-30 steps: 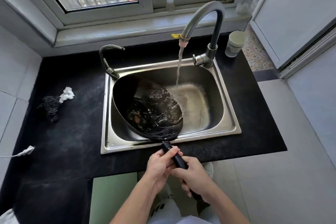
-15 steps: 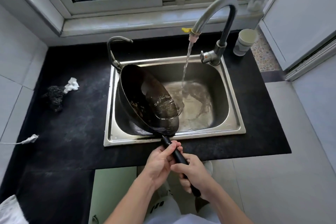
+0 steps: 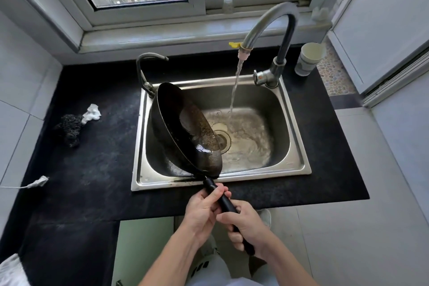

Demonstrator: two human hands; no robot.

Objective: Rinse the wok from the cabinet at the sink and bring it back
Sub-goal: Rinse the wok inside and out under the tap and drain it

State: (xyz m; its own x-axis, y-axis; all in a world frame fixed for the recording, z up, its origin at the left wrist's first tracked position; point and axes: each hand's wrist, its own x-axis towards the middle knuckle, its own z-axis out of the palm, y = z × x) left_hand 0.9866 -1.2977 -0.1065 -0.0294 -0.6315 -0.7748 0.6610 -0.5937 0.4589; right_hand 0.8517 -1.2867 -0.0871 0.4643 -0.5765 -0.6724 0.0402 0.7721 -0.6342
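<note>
A black wok (image 3: 185,130) stands tilted steeply on its side in the left half of the steel sink (image 3: 299,169), its open face turned right toward the drain. Its long black handle (image 3: 224,199) reaches out over the counter's front edge. My left hand (image 3: 202,211) grips the handle close to the pan, and my right hand (image 3: 248,227) grips it farther back. Water runs from the curved tap (image 3: 269,23) straight onto the sink floor, to the right of the wok and clear of it.
A black counter (image 3: 92,169) surrounds the sink. A dark scouring pad (image 3: 69,127) and a white rag (image 3: 92,111) lie on its left part. A small second tap (image 3: 146,72) stands at the sink's back left corner. White cups (image 3: 308,58) sit at the back right.
The wok has been tipped from nearly flat to steeply on edge, and the water it held has poured out into the sink. Both hands stay on the handle.
</note>
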